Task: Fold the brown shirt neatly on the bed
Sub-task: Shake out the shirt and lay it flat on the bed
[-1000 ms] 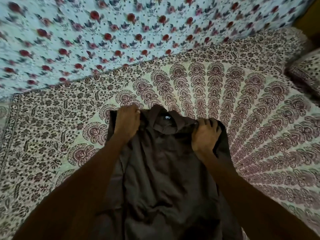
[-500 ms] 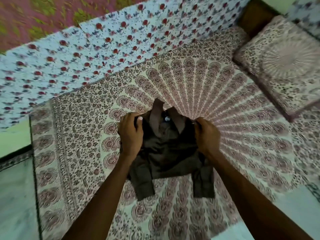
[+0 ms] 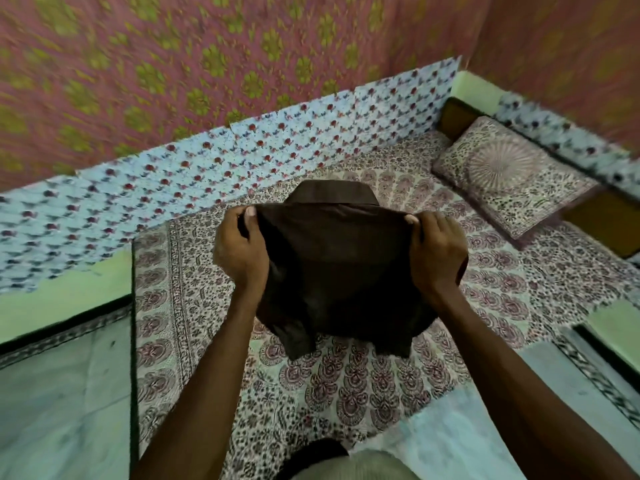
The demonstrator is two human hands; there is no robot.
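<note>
While the left hand (image 3: 242,251) and right hand (image 3: 436,251) are each pinching a shoulder, the shirt (image 3: 339,271) is hanging above the bed (image 3: 346,393), sleeves drooping. It is looking light, soft and limp, so gripping at the shoulders is probably suiting it best.

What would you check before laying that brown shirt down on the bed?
1. Left hand grips the brown shirt at one shoulder: ok.
2. Right hand grips the other shoulder: ok.
3. Top edge stretched level between the hands: ok.
4. Collar standing above that edge: ok.
5. Lower half hanging flat, without creases: cannot tell, the cloth is dark.
6. Bed sheet bare where the shirt would land, pillow off to the side: ok.
</note>
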